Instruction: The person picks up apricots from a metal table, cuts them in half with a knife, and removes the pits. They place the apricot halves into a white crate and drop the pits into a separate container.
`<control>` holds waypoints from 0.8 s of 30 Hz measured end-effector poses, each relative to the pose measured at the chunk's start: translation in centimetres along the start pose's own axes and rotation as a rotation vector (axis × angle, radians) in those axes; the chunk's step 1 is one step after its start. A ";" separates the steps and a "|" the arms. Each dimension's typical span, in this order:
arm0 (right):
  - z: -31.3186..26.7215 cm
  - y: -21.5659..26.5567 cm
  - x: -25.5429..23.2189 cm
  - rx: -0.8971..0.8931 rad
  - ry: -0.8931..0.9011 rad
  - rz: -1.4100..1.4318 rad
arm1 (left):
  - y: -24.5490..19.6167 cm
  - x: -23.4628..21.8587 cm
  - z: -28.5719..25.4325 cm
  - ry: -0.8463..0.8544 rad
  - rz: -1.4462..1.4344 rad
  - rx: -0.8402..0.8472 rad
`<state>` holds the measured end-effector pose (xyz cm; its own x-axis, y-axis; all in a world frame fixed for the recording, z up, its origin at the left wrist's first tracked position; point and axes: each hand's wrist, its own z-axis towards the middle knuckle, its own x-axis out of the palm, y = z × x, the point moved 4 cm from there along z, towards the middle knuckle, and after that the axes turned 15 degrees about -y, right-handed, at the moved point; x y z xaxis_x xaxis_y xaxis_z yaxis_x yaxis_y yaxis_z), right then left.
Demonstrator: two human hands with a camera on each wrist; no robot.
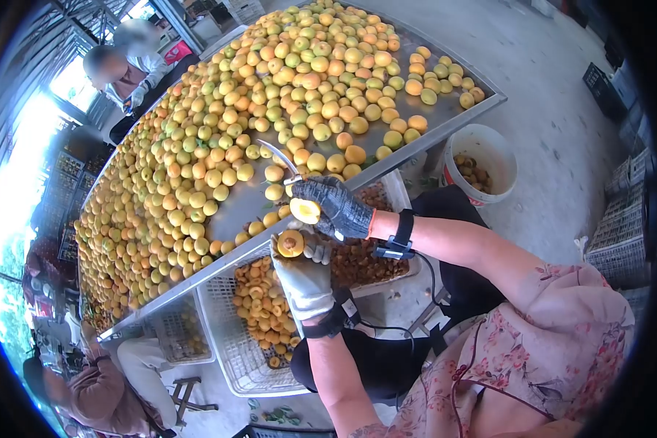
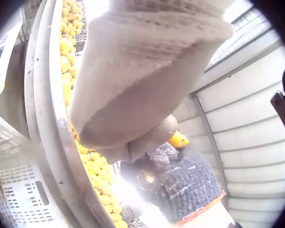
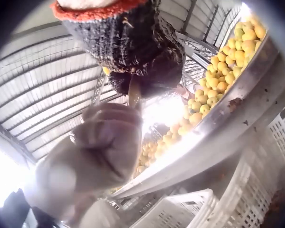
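My left hand [image 1: 306, 283], in a white glove, holds an apricot half [image 1: 290, 244] with its brown pit showing on the cut face. Just above it, my right hand [image 1: 337, 208] wears a dark grey knit glove with an orange cuff. That hand grips a small curved knife [image 1: 276, 155], its blade pointing away over the table edge. A second apricot half [image 1: 305, 211], cut face up and hollow, sits at the right hand's fingers. In the left wrist view, the white glove [image 2: 137, 80] hides most of the fruit, and some yellow flesh [image 2: 179, 139] shows beside the dark glove.
Whole apricots [image 1: 197, 168] heap on a metal-rimmed table [image 1: 445, 142]. Below its edge, a white crate [image 1: 226, 350] holds apricot halves; brown pits [image 1: 372, 266] fill another container alongside. A white bucket [image 1: 500, 157] stands right. Other people [image 1: 95, 387] sit around the table.
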<state>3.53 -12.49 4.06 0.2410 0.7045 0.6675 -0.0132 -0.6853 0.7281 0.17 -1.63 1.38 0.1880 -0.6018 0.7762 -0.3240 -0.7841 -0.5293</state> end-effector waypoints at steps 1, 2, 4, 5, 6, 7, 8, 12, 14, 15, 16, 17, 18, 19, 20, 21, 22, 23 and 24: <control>-0.2 0.1 -0.1 0.080 -0.001 -0.038 | -0.5 -0.5 -0.1 0.016 -0.029 0.000; -0.4 -0.1 0.2 0.160 -0.001 -0.078 | -0.9 -0.9 -0.2 0.032 -0.059 0.000; -0.4 -0.9 1.4 0.199 -0.052 -0.062 | -1.8 -1.7 -0.6 0.030 -0.047 0.093; 0.0 -1.8 1.3 0.181 0.038 -0.164 | -2.2 -2.0 -0.8 0.021 -0.050 0.092; -0.2 -2.1 2.2 0.162 0.129 -0.265 | -2.5 -2.2 -1.0 0.012 -0.052 0.090; -0.7 -1.9 3.1 -0.107 0.188 -0.500 | -2.6 -2.3 -1.2 -0.177 -0.081 0.058; -0.8 -2.2 3.9 -0.102 0.206 -0.503 | -3.0 -3.1 -1.3 -0.111 -0.012 0.111; 0.4 -4.6 6.9 -0.082 0.044 -0.197 | -5.7 -2.9 -2.6 -0.327 -0.060 0.430; 0.1 -5.0 7.1 0.217 -0.046 -0.145 | -7.0 -2.5 -3.7 -0.298 0.072 0.617; -0.5 -4.5 7.2 0.242 -0.051 -0.214 | -7.5 -2.1 -4.4 -0.327 0.266 0.719; -0.4 -5.0 7.3 0.245 -0.048 -0.216 | -7.8 -1.7 -4.8 -0.356 0.463 0.815; -0.2 -5.4 7.2 0.218 -0.059 -0.244 | -7.9 -1.4 -5.0 -0.357 0.655 1.023; -0.1 -5.7 7.1 0.189 -0.071 -0.273 | -8.4 -0.9 -5.6 -0.324 1.011 1.299; -0.6 -5.5 7.1 0.157 -0.034 -0.290 | -8.5 -0.5 -5.9 -0.331 1.026 1.291; -0.7 -6.1 6.9 0.158 -0.037 -0.293 | -8.6 -0.2 -6.2 -0.336 1.038 1.284; -0.7 -6.2 7.1 0.083 0.018 -0.289 | -8.7 -0.3 -6.2 -0.334 1.033 1.283; -0.7 -6.2 7.3 0.009 0.073 -0.282 | -8.9 -0.3 -6.2 -0.332 1.061 1.294; -0.8 -6.2 6.9 0.003 0.073 -0.348 | -8.9 -0.4 -6.3 -0.328 1.090 1.306; -0.9 -6.2 6.7 -0.003 0.073 -0.350 | -8.9 -0.3 -6.5 -0.325 1.084 1.308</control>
<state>4.37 -3.40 4.16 0.1612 0.9081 0.3865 0.0553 -0.3994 0.9151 -3.09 6.51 8.04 0.6285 -0.7713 -0.1008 0.4569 0.4710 -0.7546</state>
